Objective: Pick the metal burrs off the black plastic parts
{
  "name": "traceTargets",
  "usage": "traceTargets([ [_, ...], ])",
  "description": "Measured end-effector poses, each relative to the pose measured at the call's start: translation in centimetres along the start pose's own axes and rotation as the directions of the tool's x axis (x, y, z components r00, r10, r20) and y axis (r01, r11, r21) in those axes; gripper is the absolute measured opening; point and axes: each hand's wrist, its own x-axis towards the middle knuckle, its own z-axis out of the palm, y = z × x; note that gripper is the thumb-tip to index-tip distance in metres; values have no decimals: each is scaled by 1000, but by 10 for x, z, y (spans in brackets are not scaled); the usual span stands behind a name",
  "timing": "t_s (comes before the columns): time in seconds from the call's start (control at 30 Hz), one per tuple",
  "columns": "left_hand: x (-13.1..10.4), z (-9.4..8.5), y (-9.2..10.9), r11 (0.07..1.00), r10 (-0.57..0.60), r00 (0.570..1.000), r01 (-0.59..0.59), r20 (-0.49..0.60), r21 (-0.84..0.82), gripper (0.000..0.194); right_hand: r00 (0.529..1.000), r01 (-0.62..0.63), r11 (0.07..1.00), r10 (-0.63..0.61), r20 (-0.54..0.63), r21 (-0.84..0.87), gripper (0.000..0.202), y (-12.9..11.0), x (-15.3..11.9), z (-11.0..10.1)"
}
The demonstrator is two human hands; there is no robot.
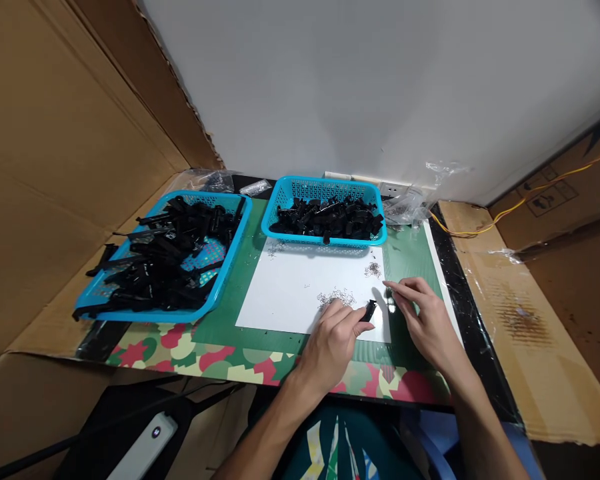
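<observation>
My left hand point(336, 333) is closed around a small black part point(369, 311), which sticks out past the thumb and fingertips over the white sheet point(285, 287). Just behind that hand lies a loose pile of tiny metal pieces point(336, 297). A smaller, denser pile point(374, 269) sits near the sheet's right edge. To the right, my right hand point(421, 308) has its index finger stretched toward the sheet and its thumb apart from it. Whether anything tiny is at its fingertips is too small to tell.
A blue basket point(325, 241) of black parts stands behind the sheet. Another blue basket point(213, 298), heaped with black parts, is at the left. Clear plastic bags point(407, 207) lie by the wall socket. Cardboard walls point(55, 167) stand at both sides.
</observation>
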Motion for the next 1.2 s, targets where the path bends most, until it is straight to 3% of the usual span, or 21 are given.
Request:
traceTargets([
  [0.1, 0, 0, 2, 1000, 1, 1000, -1, -4, -8, 21, 982, -18, 999, 23, -186, 31, 28, 3, -1, -1],
  [0.2, 1, 0, 2, 1000, 9, 1000, -9, 7, -5, 22, 940, -126, 973, 178, -290, 191, 23, 2, -4, 3],
  [0.33, 2, 1, 2, 1000, 27, 1000, -27, -2, 16, 22, 938, -182, 917, 271, -218, 355, 25, -7, -5, 20],
  [0.47, 1, 1, 2, 999, 33, 999, -33, -6, 31, 21, 941, -186, 929, 261, -213, 319, 25, -11, -5, 32],
  [0.77, 0, 2, 1, 999, 40, 999, -40, -2, 13, 19, 954, -102, 988, 131, -268, 120, 22, -4, -7, 35],
  [1.0, 2, 3, -1, 998, 13, 1000, -13, -4, -60, 20, 945, -82, 988, 119, -304, 132, 21, -4, -9, 44],
  [1.1, 5, 0, 1, 995, -39, 999, 39, 0, -88, 27, 944, -79, 976, 138, -298, 203, 23, -4, -6, 46],
  [1.2, 4, -4, 2, 989, -85, 996, 85, -2, -123, 27, 946, -89, 921, 198, -258, 378, 24, -3, 0, 43],
])
